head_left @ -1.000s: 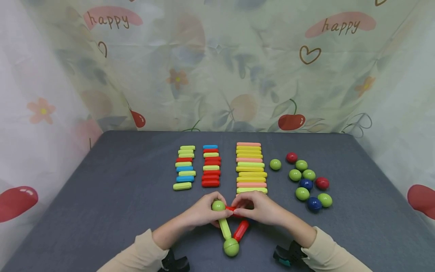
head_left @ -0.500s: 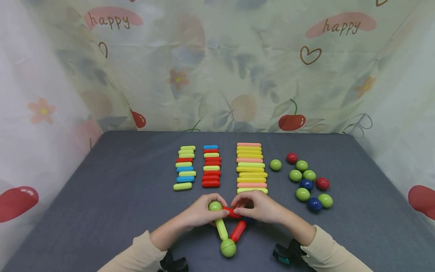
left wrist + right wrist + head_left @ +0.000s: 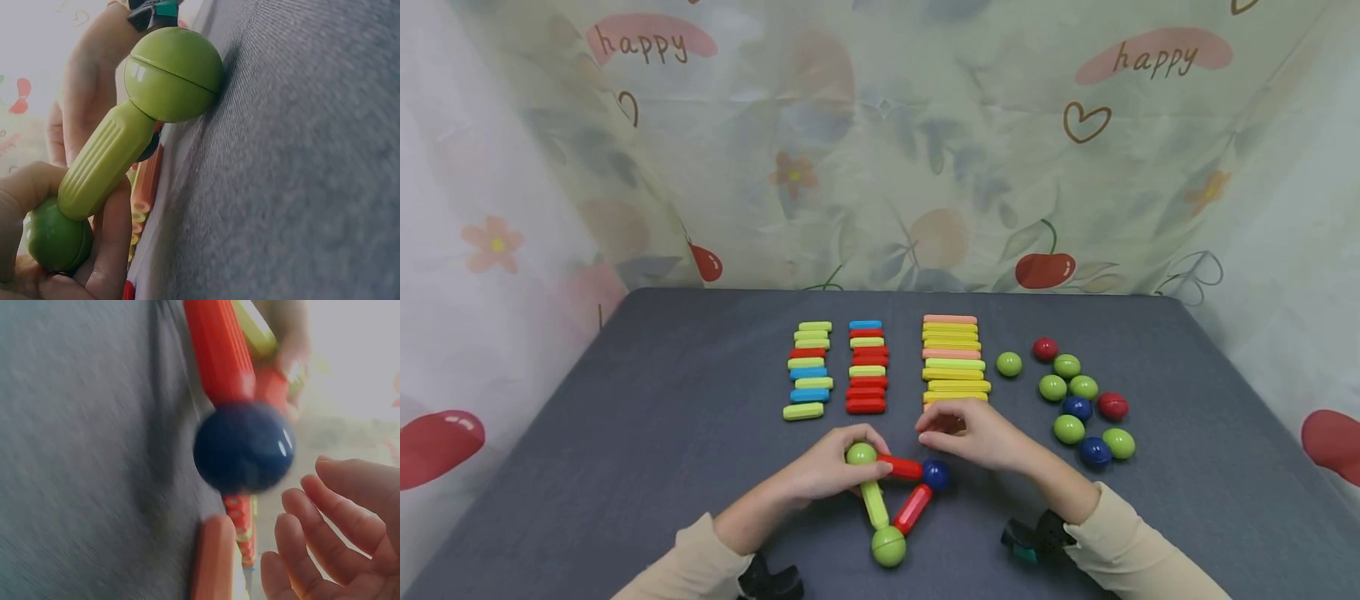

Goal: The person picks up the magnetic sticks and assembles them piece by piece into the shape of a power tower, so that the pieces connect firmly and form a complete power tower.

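A triangle of toy rods and balls lies near the front of the table. Its corners are a green ball (image 3: 861, 453), a blue ball (image 3: 936, 475) and a nearer green ball (image 3: 888, 547). A light green rod (image 3: 103, 162) joins the two green balls; one red rod (image 3: 901, 467) and another red rod (image 3: 913, 510) meet at the blue one. My left hand (image 3: 829, 463) grips the far green ball corner between thumb and fingers. My right hand (image 3: 973, 432) is apart from the triangle, behind the blue ball, its loosely bent fingers (image 3: 306, 531) holding nothing.
Beyond the hands lie two columns of short rods (image 3: 867, 382) and a column of longer rods (image 3: 957, 386), partly covered by the right hand. Several loose balls (image 3: 1069, 429) sit at the right. A patterned curtain (image 3: 880, 167) hangs behind the dark table (image 3: 685, 417).
The right hand has let go of the red rod and moved up and away, uncovering the blue ball. Held by the left hand, the triangle has shifted left.
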A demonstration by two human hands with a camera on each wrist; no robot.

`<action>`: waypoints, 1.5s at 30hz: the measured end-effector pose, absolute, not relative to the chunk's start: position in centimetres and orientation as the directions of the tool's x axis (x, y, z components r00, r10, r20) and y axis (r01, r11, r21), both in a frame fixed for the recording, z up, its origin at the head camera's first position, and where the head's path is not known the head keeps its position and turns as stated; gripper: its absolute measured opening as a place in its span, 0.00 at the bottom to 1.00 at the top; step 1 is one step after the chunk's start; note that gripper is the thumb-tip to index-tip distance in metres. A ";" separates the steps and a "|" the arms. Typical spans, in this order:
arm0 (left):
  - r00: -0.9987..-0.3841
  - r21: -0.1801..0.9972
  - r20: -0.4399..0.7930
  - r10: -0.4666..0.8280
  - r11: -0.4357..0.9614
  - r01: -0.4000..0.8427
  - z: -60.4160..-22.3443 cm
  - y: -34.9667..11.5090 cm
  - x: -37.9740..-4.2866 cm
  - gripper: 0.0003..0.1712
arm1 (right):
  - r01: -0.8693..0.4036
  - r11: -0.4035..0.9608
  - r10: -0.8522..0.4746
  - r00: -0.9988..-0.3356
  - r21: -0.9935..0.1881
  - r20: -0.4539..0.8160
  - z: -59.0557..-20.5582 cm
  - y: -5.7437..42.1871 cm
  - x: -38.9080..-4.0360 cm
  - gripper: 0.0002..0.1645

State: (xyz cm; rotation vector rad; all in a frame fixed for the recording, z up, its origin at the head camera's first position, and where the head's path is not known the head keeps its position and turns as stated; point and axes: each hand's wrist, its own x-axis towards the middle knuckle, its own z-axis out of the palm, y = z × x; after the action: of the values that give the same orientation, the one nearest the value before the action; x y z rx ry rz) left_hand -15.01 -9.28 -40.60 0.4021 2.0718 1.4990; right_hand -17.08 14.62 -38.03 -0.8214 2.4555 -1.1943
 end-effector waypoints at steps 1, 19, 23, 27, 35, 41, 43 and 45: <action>-0.806 0.939 -0.254 0.535 0.337 -0.073 -40.6 -9.4 -15.0 0.15 | -0.365 0.501 -0.596 -0.803 -0.785 -0.007 -37.9 14.7 -17.3 0.12; -0.821 0.918 -0.295 0.488 0.383 -0.103 -40.2 -12.8 -16.2 0.17 | -0.441 0.577 -0.589 -0.808 -0.687 0.024 -38.3 11.3 -21.0 0.11; -0.829 0.910 -0.309 0.467 0.397 -0.116 -40.3 -13.9 -16.6 0.18 | -0.456 0.590 -0.603 -0.797 -0.666 0.012 -38.4 10.2 -21.3 0.11; -0.826 0.906 -0.320 0.463 0.403 -0.125 -40.5 -14.7 -17.0 0.18 | -0.472 0.609 -0.608 -0.794 -0.638 0.008 -38.7 9.2 -21.6 0.12; -0.816 0.914 -0.323 0.480 0.381 -0.138 -40.5 -15.3 -17.2 0.18 | -0.499 0.684 -0.584 -0.812 -0.532 0.011 -39.1 8.0 -21.7 0.14; -0.809 0.921 -0.324 0.491 0.360 -0.150 -40.3 -15.3 -17.1 0.19 | -0.454 0.732 -0.521 -0.853 -0.508 0.012 -39.2 7.4 -21.6 0.13; -0.809 0.922 -0.323 0.491 0.357 -0.152 -40.4 -15.3 -17.2 0.19 | -0.437 0.741 -0.505 -0.863 -0.510 0.006 -39.3 7.2 -21.5 0.12; -0.809 0.922 -0.325 0.490 0.355 -0.155 -40.5 -15.3 -17.2 0.19 | -0.421 0.746 -0.493 -0.870 -0.515 -0.004 -39.4 7.2 -21.5 0.11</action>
State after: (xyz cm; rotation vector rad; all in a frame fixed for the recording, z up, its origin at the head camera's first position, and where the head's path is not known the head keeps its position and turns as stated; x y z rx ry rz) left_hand -17.19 -15.29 -40.46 0.2894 2.0564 1.4876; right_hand -21.54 7.19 -39.37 -0.7382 2.8040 -0.7763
